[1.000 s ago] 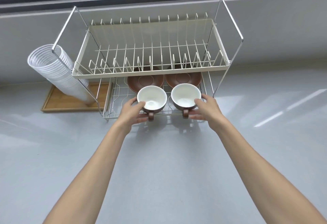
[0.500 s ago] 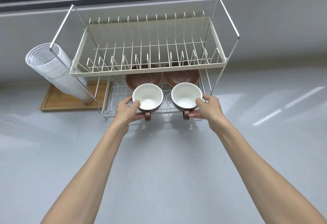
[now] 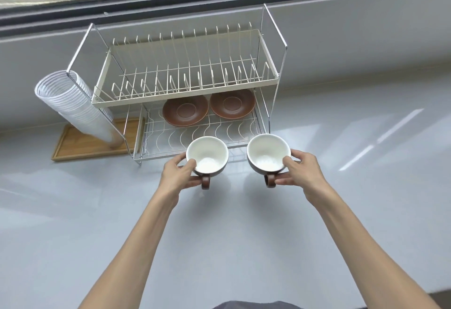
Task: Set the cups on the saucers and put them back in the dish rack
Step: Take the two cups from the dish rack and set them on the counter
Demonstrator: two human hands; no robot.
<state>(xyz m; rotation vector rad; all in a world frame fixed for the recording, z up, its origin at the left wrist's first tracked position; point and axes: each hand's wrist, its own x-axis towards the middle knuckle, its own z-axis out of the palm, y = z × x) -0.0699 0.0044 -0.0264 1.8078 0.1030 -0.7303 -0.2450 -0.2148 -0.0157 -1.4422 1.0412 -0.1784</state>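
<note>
Two brown cups with white insides are held upright just in front of the dish rack's [image 3: 185, 81] lower shelf, handles pointing toward me. My left hand [image 3: 179, 174] grips the left cup [image 3: 207, 153] at its rim and side. The right cup [image 3: 268, 152] sits in my right hand [image 3: 301, 170], thumb on its rim. Two brown saucers lie flat side by side at the back of the lower wire shelf: the left saucer [image 3: 185, 111] and the right saucer [image 3: 231, 104], both bare.
The rack's cream upper tier holds nothing and overhangs the saucers. A leaning stack of clear plastic cups [image 3: 75, 106] stands on a wooden tray [image 3: 95, 141] left of the rack. The grey counter [image 3: 231, 235] spreads in front; a window ledge runs behind.
Both hands have drawn the two cups out of the lower shelf toward me, uncovering the saucers behind them. The camera view has tilted up a little.
</note>
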